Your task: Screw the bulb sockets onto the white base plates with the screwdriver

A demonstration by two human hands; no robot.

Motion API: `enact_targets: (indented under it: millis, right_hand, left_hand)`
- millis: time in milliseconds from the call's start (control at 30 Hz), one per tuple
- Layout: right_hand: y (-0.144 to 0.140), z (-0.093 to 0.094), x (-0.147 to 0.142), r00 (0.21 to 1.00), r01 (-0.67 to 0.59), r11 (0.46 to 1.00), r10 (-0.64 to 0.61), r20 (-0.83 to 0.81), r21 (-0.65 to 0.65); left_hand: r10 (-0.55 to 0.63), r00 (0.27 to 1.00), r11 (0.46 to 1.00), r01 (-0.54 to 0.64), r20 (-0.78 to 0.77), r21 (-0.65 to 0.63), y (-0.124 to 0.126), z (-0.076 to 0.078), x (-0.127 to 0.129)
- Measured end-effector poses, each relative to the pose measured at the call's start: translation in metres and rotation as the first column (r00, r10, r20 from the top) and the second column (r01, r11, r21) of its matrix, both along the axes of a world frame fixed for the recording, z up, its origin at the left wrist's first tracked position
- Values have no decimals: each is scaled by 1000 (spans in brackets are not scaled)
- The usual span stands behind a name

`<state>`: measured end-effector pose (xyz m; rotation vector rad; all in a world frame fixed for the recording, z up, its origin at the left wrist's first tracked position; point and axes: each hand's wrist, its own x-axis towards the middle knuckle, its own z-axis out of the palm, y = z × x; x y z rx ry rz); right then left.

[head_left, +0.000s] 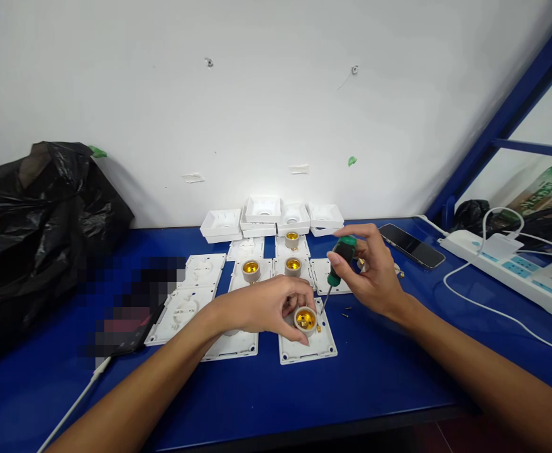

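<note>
My left hand (pixel 276 308) grips a round lamp socket (pixel 305 319) with a gold-coloured inside, its fingers curled around the rim. Under the socket lies a square white plastic base plate (pixel 304 350). In my right hand (pixel 370 270) is a screwdriver (pixel 342 261) with a green and black handle, its shaft slanting down to the socket's right side. The tip comes close to the socket's edge; whether it touches a screw I cannot tell. A small brass terminal (pixel 319 328) shows beside the socket. Two small screws (pixel 346 314) lie on the blue table to the right.
Behind my hands are more base plates (pixel 204 270), several carrying sockets (pixel 251 270). White square covers (pixel 263 207) are stacked by the wall. A phone (pixel 412 245) and a power strip (pixel 530 277) with cables are right; a black plastic bag (pixel 44 214) is left.
</note>
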<state>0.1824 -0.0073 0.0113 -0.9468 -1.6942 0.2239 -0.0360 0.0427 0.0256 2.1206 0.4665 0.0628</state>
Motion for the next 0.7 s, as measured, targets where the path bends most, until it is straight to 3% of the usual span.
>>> enact_targets:
  millis: [233,567,700]
  right_hand:
    - [-3,2,3,992,-12,1000,10,125,14]
    - [-5,7,2,992,116,978,-124,31,175]
    - [-4,10,6,983,143,974,-161,88,178]
  left_hand:
    - [-34,999,998,36,37,-50,2,-1,-1]
    - [-24,1000,1000,25,12,-17,1,2,0]
    - [-24,1000,999,24,13,-31,1,3,-1]
